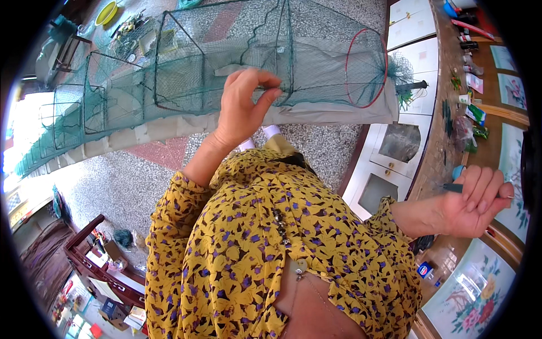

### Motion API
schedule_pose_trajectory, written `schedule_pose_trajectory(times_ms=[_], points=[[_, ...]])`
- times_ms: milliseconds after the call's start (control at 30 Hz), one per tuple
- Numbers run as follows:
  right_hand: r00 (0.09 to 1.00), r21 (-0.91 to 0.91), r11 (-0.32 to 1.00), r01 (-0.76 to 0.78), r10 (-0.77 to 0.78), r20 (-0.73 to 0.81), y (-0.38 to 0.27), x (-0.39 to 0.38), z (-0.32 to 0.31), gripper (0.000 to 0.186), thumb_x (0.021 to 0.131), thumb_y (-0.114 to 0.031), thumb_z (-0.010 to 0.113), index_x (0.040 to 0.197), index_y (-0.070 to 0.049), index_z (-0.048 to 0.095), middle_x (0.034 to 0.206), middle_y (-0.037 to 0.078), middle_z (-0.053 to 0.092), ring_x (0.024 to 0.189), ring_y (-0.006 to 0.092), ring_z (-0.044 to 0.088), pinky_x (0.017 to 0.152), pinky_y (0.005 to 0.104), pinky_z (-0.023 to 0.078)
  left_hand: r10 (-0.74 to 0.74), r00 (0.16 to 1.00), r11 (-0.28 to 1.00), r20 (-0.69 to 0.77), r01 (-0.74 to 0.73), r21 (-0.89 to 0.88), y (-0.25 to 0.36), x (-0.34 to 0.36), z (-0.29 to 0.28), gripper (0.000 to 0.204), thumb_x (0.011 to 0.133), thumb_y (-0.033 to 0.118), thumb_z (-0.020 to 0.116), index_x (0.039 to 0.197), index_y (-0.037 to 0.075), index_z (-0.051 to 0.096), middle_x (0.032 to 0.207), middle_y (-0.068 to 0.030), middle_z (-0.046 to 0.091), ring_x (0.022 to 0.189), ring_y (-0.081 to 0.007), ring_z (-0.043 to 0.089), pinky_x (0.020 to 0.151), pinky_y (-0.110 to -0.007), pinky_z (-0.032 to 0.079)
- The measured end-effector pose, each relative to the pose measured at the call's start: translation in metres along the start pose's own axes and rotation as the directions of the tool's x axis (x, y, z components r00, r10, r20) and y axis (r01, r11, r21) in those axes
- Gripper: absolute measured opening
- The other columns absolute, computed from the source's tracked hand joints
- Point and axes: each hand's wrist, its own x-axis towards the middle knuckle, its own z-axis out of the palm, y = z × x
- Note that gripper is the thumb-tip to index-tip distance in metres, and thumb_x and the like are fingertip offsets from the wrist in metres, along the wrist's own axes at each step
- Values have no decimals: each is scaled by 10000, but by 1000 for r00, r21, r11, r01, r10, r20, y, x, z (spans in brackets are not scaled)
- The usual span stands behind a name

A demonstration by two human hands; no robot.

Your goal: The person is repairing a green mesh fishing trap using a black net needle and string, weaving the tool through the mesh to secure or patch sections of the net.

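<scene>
A long green mesh fish trap (226,62) with dark square frames stretches across in front of me over a grey cloth (339,114). My left hand (245,101) is raised at the net beside an upright frame, thumb and forefinger pinched together; what lies between the tips is too small to make out. Out to the right, my right hand (477,200) is closed around a slim dark green tool (451,187), whose tip sticks out to the left; the rest is hidden in the fingers. A red hoop (348,68) rings the net near its gathered right end (400,70).
White cabinets (389,169) with a cluttered wooden top (423,152) stand to the right. A yellow basin (106,13) lies at the far left, near tangled netting (132,34). A dark red wooden piece of furniture (84,254) stands at the lower left on the speckled floor (113,198).
</scene>
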Motion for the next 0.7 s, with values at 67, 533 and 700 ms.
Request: schedule_pose_trajectory(times_ms=[67,533,700], points=[[999,23,999,-44,44,17,6,5,2,188,1000,-185,436,932,-27,513,612,-9,366,465,69,293,429,217,237,-41,999,999,-18,41,-3,1,3,3,200,779,37,701,946,63,595,939,-44,645,849,-215,605,828,-330,443],[831,94,926,-367,280,481,92,80,28,212,897,-76,612,1092,-15,555,670,1,456,569,77,376,525,214,291,-68,992,995,107,75,-66,61,1,-4,146,900,56,575,1025,46,650,888,-52,657,848,-194,612,765,-298,444],[359,-274,931,242,177,916,176,86,38,114,863,-37,613,976,-17,617,859,90,624,765,190,555,678,321,445,-631,776,564,-12,448,-694,59,-35,10,208,1003,191,481,1029,28,607,960,-43,649,900,-126,634,730,-234,467]])
